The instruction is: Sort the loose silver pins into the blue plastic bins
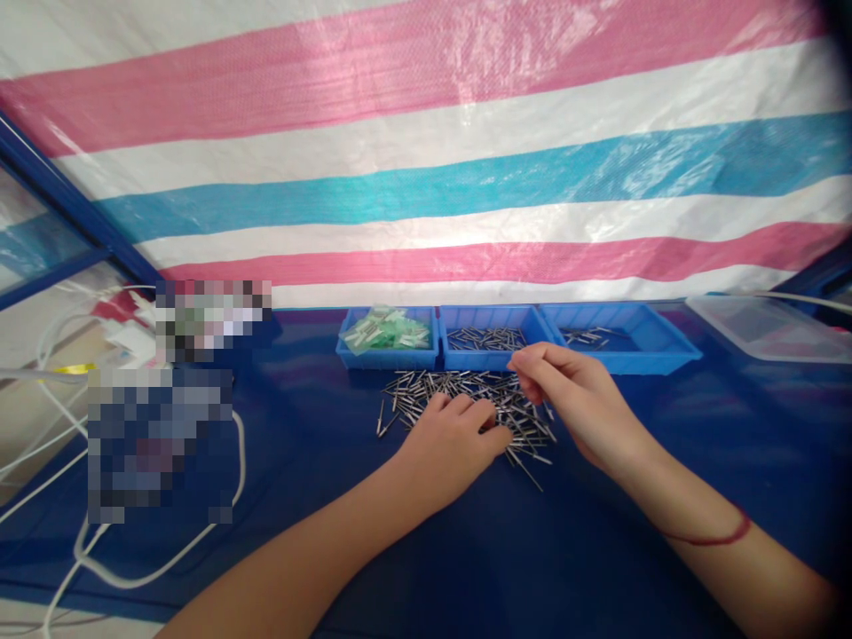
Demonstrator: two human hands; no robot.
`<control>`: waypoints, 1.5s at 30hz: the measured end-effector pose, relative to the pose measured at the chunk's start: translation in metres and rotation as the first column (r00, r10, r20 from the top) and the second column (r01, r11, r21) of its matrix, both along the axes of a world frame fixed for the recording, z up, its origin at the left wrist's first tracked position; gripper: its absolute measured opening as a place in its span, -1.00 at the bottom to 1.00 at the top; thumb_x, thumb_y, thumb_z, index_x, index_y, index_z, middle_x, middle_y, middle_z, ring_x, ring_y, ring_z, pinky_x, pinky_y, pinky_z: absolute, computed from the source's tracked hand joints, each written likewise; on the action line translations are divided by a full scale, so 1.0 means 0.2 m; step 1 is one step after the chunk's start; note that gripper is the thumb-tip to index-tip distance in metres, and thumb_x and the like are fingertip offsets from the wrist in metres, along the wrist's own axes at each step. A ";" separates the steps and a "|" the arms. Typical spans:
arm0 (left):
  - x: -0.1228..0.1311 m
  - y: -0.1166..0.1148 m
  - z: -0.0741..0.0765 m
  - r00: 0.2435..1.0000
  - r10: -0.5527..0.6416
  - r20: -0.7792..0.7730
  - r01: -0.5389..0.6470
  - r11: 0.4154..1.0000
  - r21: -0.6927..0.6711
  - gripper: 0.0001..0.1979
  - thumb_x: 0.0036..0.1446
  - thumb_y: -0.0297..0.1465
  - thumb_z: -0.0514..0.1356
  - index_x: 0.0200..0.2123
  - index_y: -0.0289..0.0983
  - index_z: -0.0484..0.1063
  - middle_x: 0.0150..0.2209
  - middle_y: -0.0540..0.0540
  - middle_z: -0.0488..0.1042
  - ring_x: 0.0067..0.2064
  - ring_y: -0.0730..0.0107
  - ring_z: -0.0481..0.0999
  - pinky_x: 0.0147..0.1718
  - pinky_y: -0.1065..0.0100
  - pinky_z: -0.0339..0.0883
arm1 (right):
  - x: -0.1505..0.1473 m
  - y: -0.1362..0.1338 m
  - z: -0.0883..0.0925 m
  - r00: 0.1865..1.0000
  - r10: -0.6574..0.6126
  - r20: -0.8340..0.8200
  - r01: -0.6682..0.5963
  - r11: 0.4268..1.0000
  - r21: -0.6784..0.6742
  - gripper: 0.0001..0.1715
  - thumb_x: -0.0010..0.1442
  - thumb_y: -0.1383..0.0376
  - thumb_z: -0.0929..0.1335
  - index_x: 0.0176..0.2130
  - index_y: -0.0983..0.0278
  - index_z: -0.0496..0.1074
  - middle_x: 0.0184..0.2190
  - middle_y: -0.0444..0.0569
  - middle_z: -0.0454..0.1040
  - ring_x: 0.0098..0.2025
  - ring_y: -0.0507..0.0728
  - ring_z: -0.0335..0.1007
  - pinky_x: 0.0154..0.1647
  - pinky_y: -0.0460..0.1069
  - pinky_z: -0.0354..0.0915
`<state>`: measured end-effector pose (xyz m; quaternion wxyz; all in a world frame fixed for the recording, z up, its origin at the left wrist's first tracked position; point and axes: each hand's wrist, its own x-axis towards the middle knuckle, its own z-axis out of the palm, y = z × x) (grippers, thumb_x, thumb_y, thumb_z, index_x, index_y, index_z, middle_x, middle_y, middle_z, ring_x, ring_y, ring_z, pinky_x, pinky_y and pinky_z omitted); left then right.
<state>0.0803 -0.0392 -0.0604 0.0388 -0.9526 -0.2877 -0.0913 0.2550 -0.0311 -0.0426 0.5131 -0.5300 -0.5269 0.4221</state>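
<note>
A loose pile of metal blind rivets (525, 426) lies on the blue tabletop. My left hand (453, 444) rests on the pile with its fingers curled down and the thumb drawn in near the index finger. Whatever is under those fingertips is hidden. Above the pile's right side, my right hand (569, 390) is closed in a pinch in front of the middle blue bin (489, 359). Anything in that pinch is too small to make out. More rivets lie inside the middle bin, and a few are in the right blue bin (656, 342).
The left blue bin (392, 358) holds small green-tinted plastic packets (386, 330). A translucent lid or tray (772, 330) lies at the far right. White cables (240, 461) loop around blurred items on the left. A striped plastic sheet (426, 204) hangs behind the table.
</note>
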 end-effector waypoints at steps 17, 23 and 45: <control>0.00 0.00 -0.01 0.999 -0.008 0.040 0.008 1.000 0.007 -0.83 0.31 -0.39 0.00 -0.24 -0.24 0.38 -0.19 -0.04 0.44 -0.17 0.31 0.36 -0.20 0.22 0.12 | 0.00 0.00 -0.02 0.994 0.043 0.101 -0.044 0.999 0.011 -0.63 0.15 0.09 0.34 -0.56 0.25 0.32 -0.60 -0.15 0.24 -0.54 -0.01 0.12 -0.52 -0.07 0.12; 0.00 0.03 0.01 0.946 0.139 0.292 -0.076 0.974 -0.216 -0.82 0.31 -0.36 0.00 -0.24 -0.26 0.38 -0.24 -0.06 0.47 -0.19 0.33 0.41 -0.20 0.28 0.20 | 0.00 -0.01 0.00 0.988 0.051 0.149 -0.061 0.996 0.059 -0.71 0.16 0.11 0.33 -0.48 0.24 0.41 -0.55 -0.13 0.31 -0.50 0.01 0.20 -0.47 -0.06 0.18; 0.03 0.04 0.04 0.614 0.501 0.611 0.024 0.761 -0.648 -0.80 0.20 -0.28 0.14 -0.25 -0.29 0.46 -0.33 -0.02 0.48 -0.35 0.48 0.40 -0.36 0.47 0.26 | -0.07 -0.07 -0.01 0.980 0.067 0.188 -0.099 0.980 0.172 -0.85 0.13 0.20 0.38 -0.32 0.22 0.49 -0.37 -0.06 0.50 -0.32 0.10 0.40 -0.29 0.01 0.31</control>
